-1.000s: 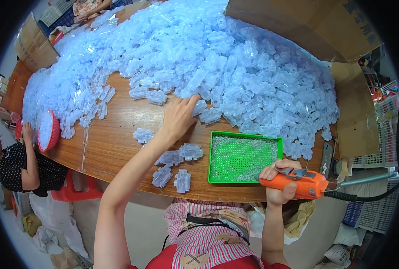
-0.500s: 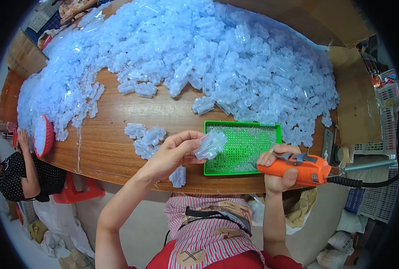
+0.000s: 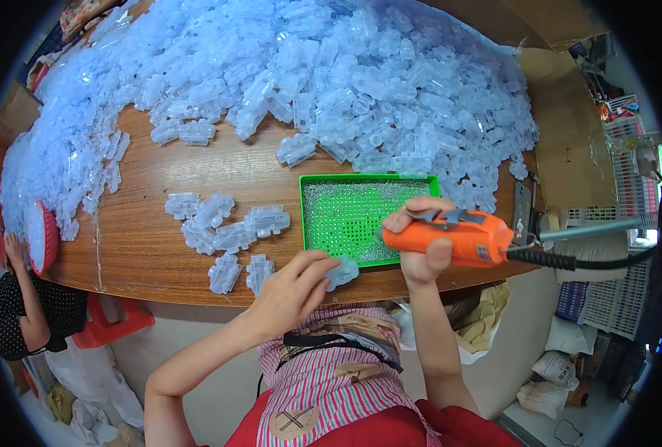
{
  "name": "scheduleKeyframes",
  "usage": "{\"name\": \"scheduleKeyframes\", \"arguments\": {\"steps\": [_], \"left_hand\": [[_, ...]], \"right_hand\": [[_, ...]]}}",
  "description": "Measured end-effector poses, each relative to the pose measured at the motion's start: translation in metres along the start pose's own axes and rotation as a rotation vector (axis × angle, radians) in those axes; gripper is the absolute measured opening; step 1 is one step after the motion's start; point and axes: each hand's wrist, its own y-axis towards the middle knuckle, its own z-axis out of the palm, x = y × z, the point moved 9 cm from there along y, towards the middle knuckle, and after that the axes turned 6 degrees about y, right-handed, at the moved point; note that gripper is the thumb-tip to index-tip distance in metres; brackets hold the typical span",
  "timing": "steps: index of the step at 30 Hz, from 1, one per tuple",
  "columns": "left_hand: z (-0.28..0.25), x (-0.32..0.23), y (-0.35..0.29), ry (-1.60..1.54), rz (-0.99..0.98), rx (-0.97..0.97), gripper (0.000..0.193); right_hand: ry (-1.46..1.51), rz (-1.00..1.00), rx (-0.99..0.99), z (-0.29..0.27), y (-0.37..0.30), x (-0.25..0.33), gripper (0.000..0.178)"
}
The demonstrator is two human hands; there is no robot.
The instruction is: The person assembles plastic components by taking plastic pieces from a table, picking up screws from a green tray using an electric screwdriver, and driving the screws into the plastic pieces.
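Observation:
My left hand [image 3: 292,292] is low at the table's front edge, its fingers closed on the end of a clear plastic housing [image 3: 341,273] beside the tray's near left corner. My right hand [image 3: 425,253] grips an orange electric screwdriver [image 3: 450,237], its dark nose pointing left over the tray. Beneath that nose lies a green perforated tray [image 3: 302,216], strewn with many tiny silvery pieces, probably screws. Left of the tray, several similar clear housings [image 3: 234,237] lie loosely grouped on the wooden table.
A huge heap of clear plastic housings [image 3: 331,82] covers the table's far side. Cardboard [image 3: 573,134] walls the right side. A black cable [image 3: 606,264] and a spring [image 3: 599,229] run right from the screwdriver. Far left, another person's hand [image 3: 14,252] is by a red basket [image 3: 50,238].
My left hand has come down from above the tray to the table's front edge, a clear housing still in its fingers. The right hand keeps the screwdriver; the whole view has shifted.

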Motion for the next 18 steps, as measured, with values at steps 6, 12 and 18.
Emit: {"name": "scheduleKeyframes", "arguments": {"steps": [6, 12, 18], "left_hand": [[0.008, -0.028, 0.002, 0.459, 0.199, -0.014, 0.057], [0.010, -0.029, 0.000, 0.526, 0.136, -0.188, 0.060], [0.018, -0.006, 0.004, 0.281, 0.066, -0.169, 0.057]], "right_hand": [[0.067, -0.023, 0.063, 0.003, 0.007, -0.027, 0.067], [0.079, -0.036, 0.055, 0.002, 0.006, -0.040, 0.065], [0.082, -0.018, 0.063, 0.001, 0.007, -0.042, 0.066]]}}
